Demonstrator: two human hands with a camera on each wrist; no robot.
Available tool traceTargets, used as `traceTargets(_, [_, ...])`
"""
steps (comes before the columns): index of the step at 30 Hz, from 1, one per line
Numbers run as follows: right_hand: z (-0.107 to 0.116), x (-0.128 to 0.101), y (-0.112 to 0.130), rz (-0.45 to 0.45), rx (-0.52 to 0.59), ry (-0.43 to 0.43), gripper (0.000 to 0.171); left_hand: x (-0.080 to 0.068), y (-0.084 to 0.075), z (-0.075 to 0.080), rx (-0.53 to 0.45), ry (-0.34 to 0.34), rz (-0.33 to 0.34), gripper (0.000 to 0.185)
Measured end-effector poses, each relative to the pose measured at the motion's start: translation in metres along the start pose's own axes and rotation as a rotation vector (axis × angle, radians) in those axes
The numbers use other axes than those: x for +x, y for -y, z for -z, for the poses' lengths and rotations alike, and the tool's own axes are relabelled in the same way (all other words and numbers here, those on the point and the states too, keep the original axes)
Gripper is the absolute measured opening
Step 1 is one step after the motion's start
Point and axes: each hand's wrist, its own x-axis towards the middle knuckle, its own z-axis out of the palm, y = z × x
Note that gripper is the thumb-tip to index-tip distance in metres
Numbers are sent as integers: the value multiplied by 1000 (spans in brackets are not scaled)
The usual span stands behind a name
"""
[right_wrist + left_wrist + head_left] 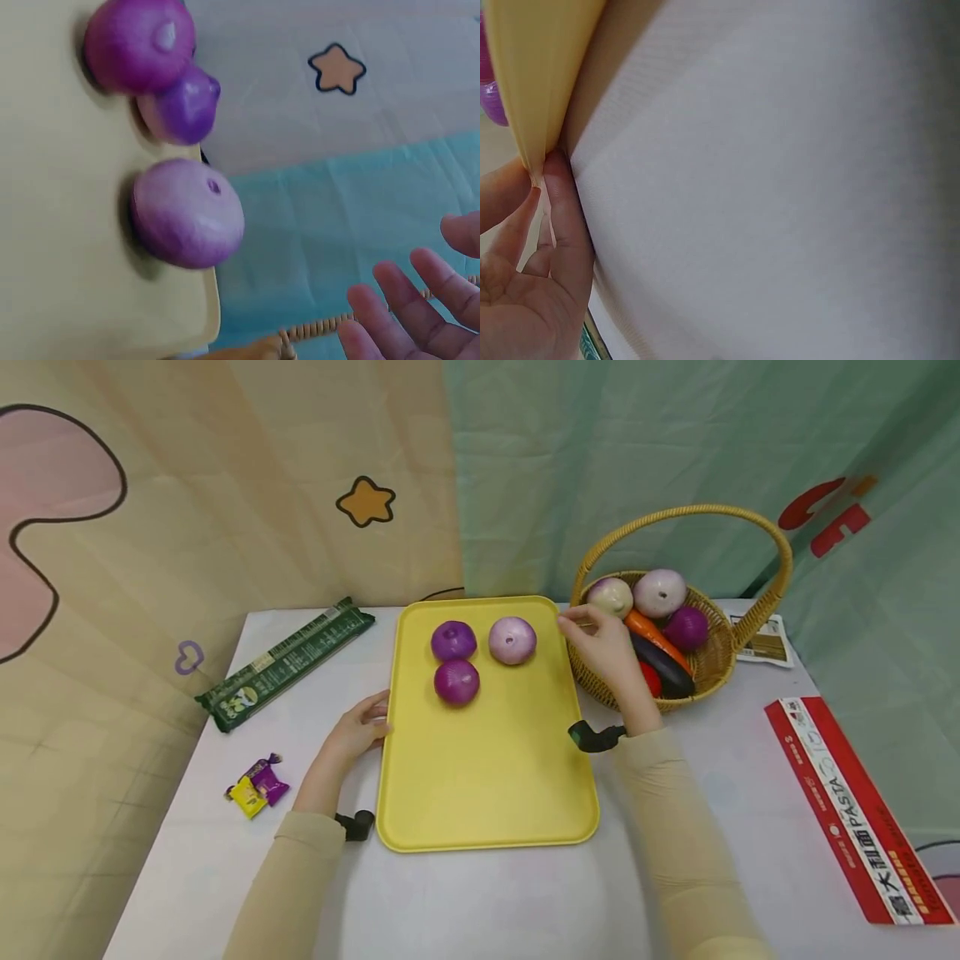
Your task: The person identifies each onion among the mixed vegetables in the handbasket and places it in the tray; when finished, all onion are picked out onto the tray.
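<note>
On the right of the desk (pixel 495 902), a red box (pixel 858 810) reads "PASTA" beside Chinese characters. The left hand (pixel 354 733) pinches the rim of a smooth yellow tray (pixel 487 760) mid-desk, bearing two glossy deep-purple onions (pixel 457 682) and one paler onion (pixel 512 641); the right hand's (pixel 609 647) fingers are loosely parted near a wicker basket (pixel 720 652).

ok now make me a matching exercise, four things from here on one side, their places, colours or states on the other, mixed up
1. eggplant
2. left hand
3. pasta box
4. tray

A. yellow, with three onions on it
B. inside the wicker basket
C. red and white
D. pinching the tray's edge

Pairs: 1-B, 2-D, 3-C, 4-A
</note>
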Motion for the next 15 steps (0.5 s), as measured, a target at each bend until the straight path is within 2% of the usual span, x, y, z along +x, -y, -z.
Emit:
traceTargets(4, [26,20,-14,-61,43,-106,43,0,0,2,0,2,-8,65])
traceTargets(9, [44,46,-32,-154,124,-245,51,-3,-1,0,-7,11,-11,64])
traceTargets(12, [48,57,-39,-243,184,-257,58,-4,0,-1,-7,9,-21,64])
traceTargets(15, [48,64,-43,-316,233,-203,66,-3,1,-1,-5,0,-24,64])
